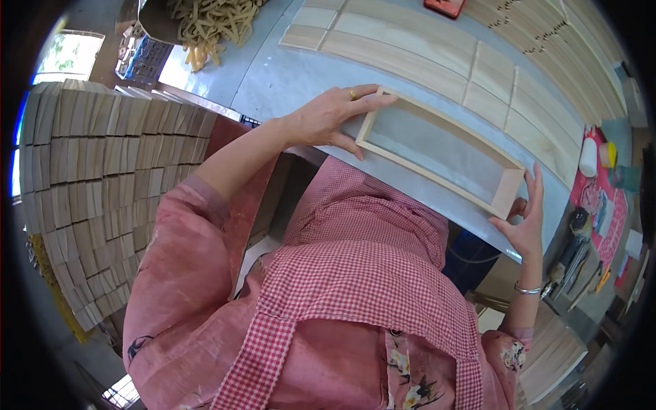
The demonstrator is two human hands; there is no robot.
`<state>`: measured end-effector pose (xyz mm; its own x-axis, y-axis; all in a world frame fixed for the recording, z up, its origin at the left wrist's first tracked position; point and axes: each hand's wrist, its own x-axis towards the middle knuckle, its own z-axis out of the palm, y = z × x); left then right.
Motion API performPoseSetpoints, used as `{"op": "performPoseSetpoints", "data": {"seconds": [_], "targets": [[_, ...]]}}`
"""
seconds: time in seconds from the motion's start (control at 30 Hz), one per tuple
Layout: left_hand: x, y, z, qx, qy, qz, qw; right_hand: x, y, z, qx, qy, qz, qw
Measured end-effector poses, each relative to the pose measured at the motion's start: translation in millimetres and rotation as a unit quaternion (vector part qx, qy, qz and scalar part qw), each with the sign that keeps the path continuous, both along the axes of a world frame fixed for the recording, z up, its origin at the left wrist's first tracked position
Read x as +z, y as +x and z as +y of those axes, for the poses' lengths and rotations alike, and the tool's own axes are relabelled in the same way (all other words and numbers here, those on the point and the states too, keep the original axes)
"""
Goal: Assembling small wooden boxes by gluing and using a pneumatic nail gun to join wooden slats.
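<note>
A long, narrow wooden frame (427, 176) lies at the near edge of the pale blue-grey tabletop (273, 89), and the table surface shows through it. At its left end my left hand (335, 119) grips the short side, thumb on the near corner and a finger over the far corner. My right hand (525, 219) is at the opposite short end, with thumb and fingers around that corner. Beyond the frame, thin wooden boards (410, 51) lie side by side in rows on the table.
Many wood pieces stand stacked (109, 171) at my left. A heap of yellowish strips (212, 27) lies at the back left. Long strips with dark notches (526, 27) fill the far right. Brushes (577, 222), a white bottle (588, 157) and a pink cloth (615, 219) lie to the right.
</note>
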<state>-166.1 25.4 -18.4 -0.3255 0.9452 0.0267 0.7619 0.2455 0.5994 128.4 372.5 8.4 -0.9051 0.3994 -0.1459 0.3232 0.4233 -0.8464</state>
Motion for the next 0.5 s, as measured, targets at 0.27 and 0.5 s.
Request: {"op": "performPoseSetpoints", "data": {"seconds": [0.27,0.5], "targets": [[-10.1,-1.7,-3.6,-0.011,0.021,0.065,0.998,-10.8,-0.6,17.4,0.068,0.080,-0.016,0.994],[11.1,-1.5,1.1,-0.024,0.069,0.033,0.997,4.8,0.7,11.4,0.043,0.086,-0.007,0.995]]}}
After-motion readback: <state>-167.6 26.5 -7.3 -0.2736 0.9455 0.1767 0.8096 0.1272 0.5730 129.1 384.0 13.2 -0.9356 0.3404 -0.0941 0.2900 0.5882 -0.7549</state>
